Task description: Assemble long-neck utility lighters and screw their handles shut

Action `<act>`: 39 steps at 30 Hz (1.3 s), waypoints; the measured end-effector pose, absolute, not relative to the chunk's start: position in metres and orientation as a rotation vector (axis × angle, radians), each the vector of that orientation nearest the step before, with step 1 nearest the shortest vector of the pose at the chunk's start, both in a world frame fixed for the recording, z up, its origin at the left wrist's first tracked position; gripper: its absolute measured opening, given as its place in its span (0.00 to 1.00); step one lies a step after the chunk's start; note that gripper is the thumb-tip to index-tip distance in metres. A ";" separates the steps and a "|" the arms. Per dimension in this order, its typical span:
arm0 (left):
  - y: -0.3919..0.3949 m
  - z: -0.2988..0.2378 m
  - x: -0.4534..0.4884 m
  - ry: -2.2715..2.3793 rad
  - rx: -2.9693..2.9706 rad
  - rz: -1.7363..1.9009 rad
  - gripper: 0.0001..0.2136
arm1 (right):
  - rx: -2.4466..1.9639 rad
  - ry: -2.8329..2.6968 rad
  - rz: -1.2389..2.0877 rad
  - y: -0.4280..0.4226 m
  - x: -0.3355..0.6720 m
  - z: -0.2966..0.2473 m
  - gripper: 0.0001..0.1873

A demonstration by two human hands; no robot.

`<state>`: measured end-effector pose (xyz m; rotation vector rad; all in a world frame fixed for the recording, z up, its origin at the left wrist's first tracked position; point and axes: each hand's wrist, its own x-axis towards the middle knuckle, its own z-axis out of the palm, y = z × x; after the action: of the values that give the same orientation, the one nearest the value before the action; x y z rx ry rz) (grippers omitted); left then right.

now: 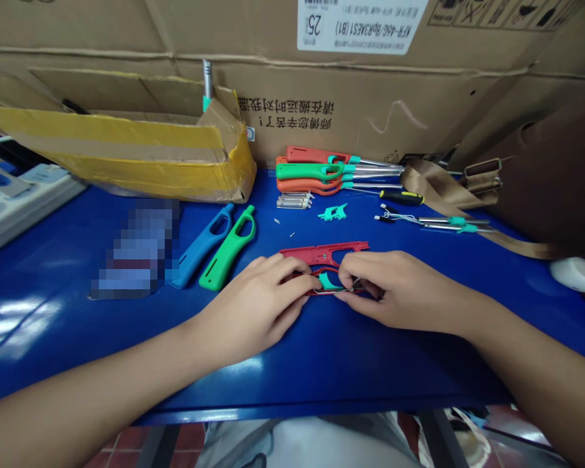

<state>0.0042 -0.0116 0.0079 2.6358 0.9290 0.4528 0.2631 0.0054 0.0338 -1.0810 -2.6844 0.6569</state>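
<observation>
My left hand [268,292] is closed on the left end of a red lighter shell half [314,294], holding it low over the table. A teal trigger piece [329,281] sits inside that shell. My right hand [385,286] pinches a thin wire [342,290] at the shell's right end; its fingertips partly hide the spot. Just behind lies a second red shell half [316,253], its inner side up. Blue [202,250] and green [228,250] handle shells rest left of my hands. Farther back are a loose teal part [333,212] and clear lighter fuel tanks [293,200].
Several long-necked lighters [312,171] are stacked at the back, beside a screwdriver [402,197] and metal lighter tubes [453,224] with wires. A taped cardboard box [175,156] stands back left, a power strip [29,195] far left. A brown strap [511,244] and white mouse [578,273] lie right.
</observation>
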 end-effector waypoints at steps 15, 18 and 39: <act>-0.011 0.009 0.004 0.910 2.643 0.438 0.13 | -1.056 -2.695 0.647 0.007 0.264 0.034 0.09; -0.011 0.010 0.004 0.903 2.662 0.439 0.13 | -1.079 -2.689 0.650 0.007 0.265 0.032 0.10; -0.011 0.011 0.000 0.835 2.800 0.460 0.17 | -1.106 -2.648 0.708 0.008 0.265 0.030 0.10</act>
<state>0.0003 -0.0109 0.0113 2.7995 0.8353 0.4601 0.2654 0.0077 0.0300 -1.1062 -2.6479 0.7077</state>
